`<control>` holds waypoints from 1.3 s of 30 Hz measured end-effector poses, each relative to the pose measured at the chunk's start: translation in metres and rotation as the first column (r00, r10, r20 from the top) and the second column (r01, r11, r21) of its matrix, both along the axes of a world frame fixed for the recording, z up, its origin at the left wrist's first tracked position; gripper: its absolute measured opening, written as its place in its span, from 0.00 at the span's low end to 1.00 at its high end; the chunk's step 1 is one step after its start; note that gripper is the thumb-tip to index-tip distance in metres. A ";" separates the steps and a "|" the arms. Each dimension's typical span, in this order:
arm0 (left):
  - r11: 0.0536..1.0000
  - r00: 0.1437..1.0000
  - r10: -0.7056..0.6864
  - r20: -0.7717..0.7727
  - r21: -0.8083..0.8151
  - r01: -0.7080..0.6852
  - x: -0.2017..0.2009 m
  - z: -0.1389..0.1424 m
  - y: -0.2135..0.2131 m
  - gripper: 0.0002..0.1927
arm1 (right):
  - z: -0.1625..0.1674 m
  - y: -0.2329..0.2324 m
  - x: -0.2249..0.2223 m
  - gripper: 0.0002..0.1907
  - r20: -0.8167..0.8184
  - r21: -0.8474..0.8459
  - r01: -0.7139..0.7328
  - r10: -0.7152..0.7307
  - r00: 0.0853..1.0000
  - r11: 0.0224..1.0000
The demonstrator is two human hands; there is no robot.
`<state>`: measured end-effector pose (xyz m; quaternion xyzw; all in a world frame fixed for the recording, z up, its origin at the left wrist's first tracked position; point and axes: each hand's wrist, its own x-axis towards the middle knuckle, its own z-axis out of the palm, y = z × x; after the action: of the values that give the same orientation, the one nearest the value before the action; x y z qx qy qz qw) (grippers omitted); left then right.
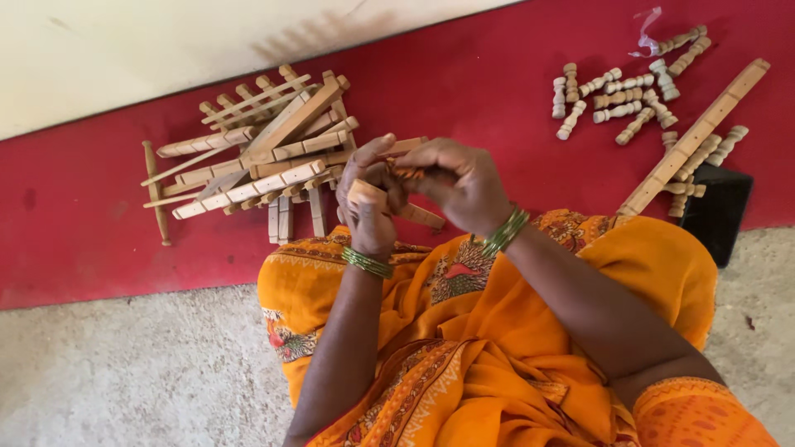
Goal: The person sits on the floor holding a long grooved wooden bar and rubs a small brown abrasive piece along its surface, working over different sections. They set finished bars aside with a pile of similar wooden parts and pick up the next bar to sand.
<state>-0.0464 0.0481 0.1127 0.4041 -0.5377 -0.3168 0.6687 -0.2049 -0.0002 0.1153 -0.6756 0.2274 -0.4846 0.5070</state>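
Observation:
My left hand [368,199] grips a short wooden rail piece [418,215] over my lap, its end showing past my fingers. My right hand [460,182] meets it from the right, fingers pinched on a small wooden part at the rail's upper end; that part is mostly hidden. Both wrists carry green bangles. I sit on the ground in an orange patterned cloth [497,331], facing a red mat [497,99].
A pile of slotted wooden rails and thin sticks [257,157] lies on the mat at the left. Several turned wooden spindles [621,95] are scattered at the upper right, beside a long wooden rail [696,136] and a black box [720,211]. Bare concrete floor [124,372] is nearest me.

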 end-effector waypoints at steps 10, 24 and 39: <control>0.911 0.790 0.128 -0.600 -0.243 -0.333 0.091 0.047 0.028 0.36 | -0.064 -0.063 -0.019 0.10 0.162 0.531 0.322 -0.467 0.869 0.784; 0.835 0.716 -0.527 -0.458 -0.124 0.535 0.021 0.063 0.054 0.40 | -0.047 -0.094 -0.076 0.11 0.599 0.798 -0.167 -0.734 0.320 0.579; 0.372 0.695 -0.277 -0.663 0.593 0.714 -0.024 0.018 0.102 0.30 | -0.012 -0.096 -0.113 0.12 0.810 0.344 0.069 -0.333 0.483 0.936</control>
<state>-0.0700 0.1498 0.1310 0.3904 -0.2486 -0.8054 0.3703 -0.3176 -0.0960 0.1032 -0.2406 0.0874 -0.7759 0.5766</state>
